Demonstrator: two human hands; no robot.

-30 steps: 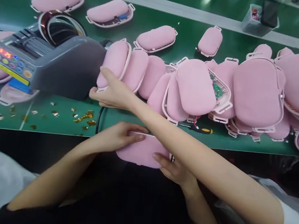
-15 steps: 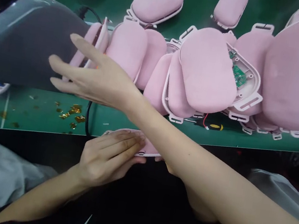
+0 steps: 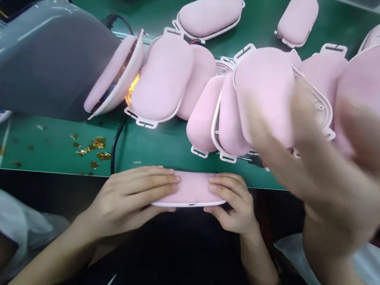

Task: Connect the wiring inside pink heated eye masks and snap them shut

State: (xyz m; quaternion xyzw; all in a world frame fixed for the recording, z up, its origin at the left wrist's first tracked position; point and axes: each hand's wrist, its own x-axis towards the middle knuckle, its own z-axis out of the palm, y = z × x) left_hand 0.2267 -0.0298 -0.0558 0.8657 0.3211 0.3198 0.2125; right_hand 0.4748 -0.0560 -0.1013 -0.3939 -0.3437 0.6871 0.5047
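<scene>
- Two hands grip one pink padded unit [image 3: 190, 190] at the lower centre of the frame, held flat at the near edge of the green bench [image 3: 49, 150].
- Left hand [image 3: 131, 198]: fingers closed loosely over the unit's left end, thumb hidden beneath.
- Right hand [image 3: 234, 204]: fingers curled over the right end. Half a second ago a co-worker's forearm hid this hand; the grip is now fully in view.
- That co-worker's hand [image 3: 333, 164] has left the grey tape dispenser [image 3: 41, 58] at upper left and now shows as an open, blurred hand at the right.
- One pink unit [image 3: 116, 76] now leans against the dispenser's face.
- More pink units [image 3: 264, 96] stay heaped across the upper half.
- Judgement: the held unit is no longer obstructed.
</scene>
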